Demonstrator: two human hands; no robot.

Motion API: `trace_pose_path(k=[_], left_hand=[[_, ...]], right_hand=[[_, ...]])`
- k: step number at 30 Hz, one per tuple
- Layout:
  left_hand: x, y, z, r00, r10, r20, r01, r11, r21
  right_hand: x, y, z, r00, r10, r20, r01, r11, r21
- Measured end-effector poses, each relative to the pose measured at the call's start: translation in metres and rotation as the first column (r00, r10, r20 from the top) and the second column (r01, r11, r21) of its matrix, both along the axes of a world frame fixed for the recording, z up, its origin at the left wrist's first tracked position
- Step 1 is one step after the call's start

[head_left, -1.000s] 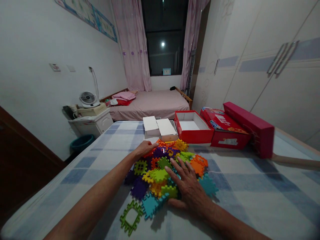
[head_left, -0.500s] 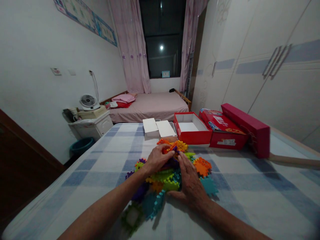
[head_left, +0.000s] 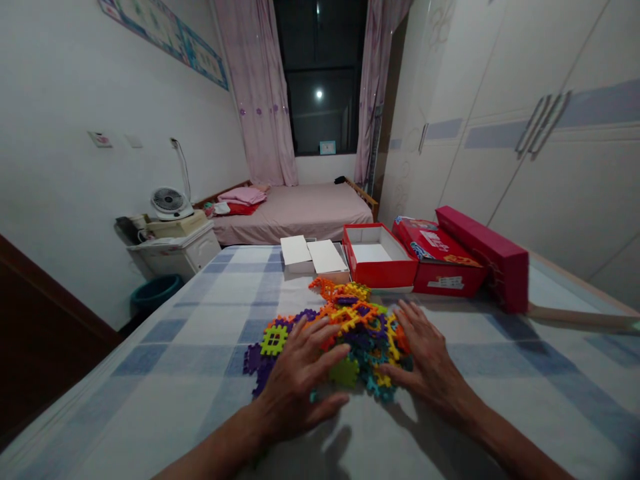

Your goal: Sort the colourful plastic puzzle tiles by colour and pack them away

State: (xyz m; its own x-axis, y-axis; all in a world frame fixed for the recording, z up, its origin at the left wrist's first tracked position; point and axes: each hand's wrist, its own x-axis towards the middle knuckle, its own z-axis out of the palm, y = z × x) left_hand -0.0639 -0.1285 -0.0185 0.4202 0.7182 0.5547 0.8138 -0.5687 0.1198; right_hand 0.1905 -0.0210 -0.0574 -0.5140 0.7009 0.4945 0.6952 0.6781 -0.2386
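A heap of interlocking plastic toy pieces (head_left: 350, 320) in orange, purple, yellow, green and teal lies on the checked bedsheet. My left hand (head_left: 303, 370) is over the heap's near left side, its fingers spread and pointing forward. Beside its fingertips lies a lime green square piece (head_left: 274, 340) with a windowed middle. On the heap's right edge rests my right hand (head_left: 425, 350), fingers stretched out and thumb apart, touching yellow and orange pieces. Neither hand is closed around a piece. The hands cover part of the heap.
Behind the heap stand two small white boxes (head_left: 327, 258), an open red box (head_left: 383, 270) and a closed red carton (head_left: 443, 267). A long dark red box (head_left: 493, 260) leans at the right. The blue and white sheet (head_left: 165, 373) spreads under everything.
Both hands have let go of the pieces they gripped at the heap's middle and moved apart, nearer me. Loose pieces at the near side have been gathered into a tighter pile.
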Motion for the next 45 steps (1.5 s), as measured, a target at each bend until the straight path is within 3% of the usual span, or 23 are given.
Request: trace_pose_path(k=[3, 6, 8, 9, 12, 16, 21, 23, 26, 30, 36, 42, 45], left_hand=[[-0.032, -0.031, -0.022, 0.98, 0.197, 0.026, -0.196, 0.98, -0.031], [-0.056, -0.05, -0.05, 0.834, 0.534, 0.143, -0.515, 0.844, -0.151], [-0.059, -0.05, -0.063, 0.731, 0.645, 0.221, -0.584, 0.76, -0.285], [-0.056, -0.047, -0.066, 0.704, 0.663, 0.257, -0.577, 0.744, -0.338], [-0.035, -0.029, -0.068, 0.692, 0.631, 0.352, -0.498, 0.769, -0.4], [-0.011, -0.011, -0.057, 0.706, 0.6, 0.375, -0.491, 0.797, -0.351], [-0.029, 0.024, -0.024, 0.773, 0.569, 0.281, -0.531, 0.822, -0.206], [-0.041, 0.056, -0.012, 0.801, 0.535, 0.268, -0.46, 0.837, -0.297], [-0.051, 0.111, -0.009, 0.784, 0.544, 0.299, -0.341, 0.78, -0.525], [-0.051, 0.158, -0.018, 0.781, 0.537, 0.319, -0.278, 0.757, -0.592], [-0.042, 0.167, -0.018, 0.793, 0.516, 0.325, -0.244, 0.757, -0.607], [-0.034, 0.169, -0.013, 0.772, 0.56, 0.302, -0.268, 0.717, -0.643], [-0.028, 0.169, -0.014, 0.782, 0.513, 0.355, -0.181, 0.731, -0.658]], right_hand=[[0.025, -0.004, -0.009, 0.993, -0.105, -0.055, 0.097, 0.986, -0.135], [0.026, -0.009, -0.017, 0.969, -0.212, -0.127, 0.161, 0.932, -0.324], [0.012, -0.013, -0.018, 0.955, -0.234, -0.184, 0.14, 0.898, -0.418], [0.004, -0.015, -0.018, 0.948, -0.234, -0.216, 0.118, 0.888, -0.444], [-0.022, -0.018, -0.017, 0.936, -0.204, -0.287, 0.051, 0.885, -0.462], [-0.036, -0.016, -0.023, 0.953, -0.131, -0.272, 0.016, 0.921, -0.389], [-0.028, -0.009, -0.024, 0.973, -0.091, -0.213, 0.032, 0.964, -0.263], [-0.028, -0.004, -0.02, 0.978, -0.078, -0.193, 0.028, 0.968, -0.25], [-0.035, 0.009, -0.008, 0.981, -0.085, -0.176, 0.037, 0.965, -0.26], [-0.05, 0.043, 0.01, 0.978, -0.128, -0.164, 0.06, 0.928, -0.367], [-0.071, 0.085, 0.025, 0.978, -0.165, -0.126, 0.079, 0.857, -0.509], [-0.086, 0.087, 0.026, 0.968, -0.204, -0.147, 0.076, 0.796, -0.601], [-0.091, 0.09, 0.025, 0.973, -0.135, -0.185, -0.014, 0.772, -0.635]])
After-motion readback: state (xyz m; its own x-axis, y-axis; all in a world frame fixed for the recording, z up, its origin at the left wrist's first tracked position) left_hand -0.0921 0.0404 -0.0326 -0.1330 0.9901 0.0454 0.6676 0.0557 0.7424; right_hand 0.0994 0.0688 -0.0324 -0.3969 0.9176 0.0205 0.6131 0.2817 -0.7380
